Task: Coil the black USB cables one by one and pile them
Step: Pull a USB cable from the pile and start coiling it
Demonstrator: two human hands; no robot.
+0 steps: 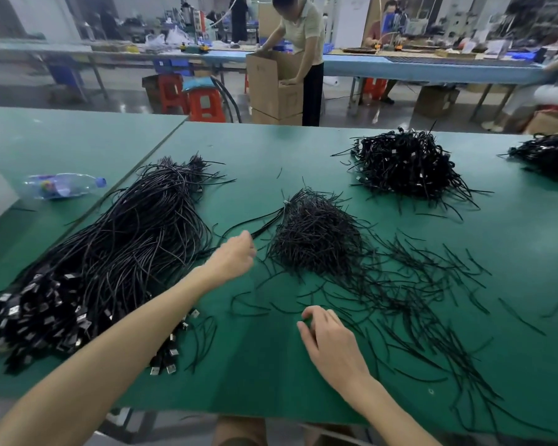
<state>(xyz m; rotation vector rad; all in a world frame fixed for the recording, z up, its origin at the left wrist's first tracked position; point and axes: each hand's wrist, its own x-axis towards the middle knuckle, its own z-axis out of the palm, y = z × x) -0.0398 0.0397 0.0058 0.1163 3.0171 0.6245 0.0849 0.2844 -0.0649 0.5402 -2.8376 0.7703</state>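
— On the green table (271, 149), left side, there's the big loose bundle of black USB cables (116, 252), uncoiled, with the metal plugs (39, 310) all at the near end. The pile of coiled cables (406, 165) sits far right, and a second pile (551, 152) is at the table's right edge.

— And the hands?

— The left hand (234, 254) is stretched out just beside the heap of black twist ties (316, 239) in the middle. Its fingers curl away from me and a dark strand runs off from them, can't tell if it's actually pinched. The right hand (331, 341) is down among the scattered loose ties (416, 284), thumb and forefinger nearly together. Whether a tie's between them, no idea.

— Anything else?

— A plastic water bottle (62, 185) on its side, far left. Behind, a person (300, 37) bends over a cardboard box (271, 85).
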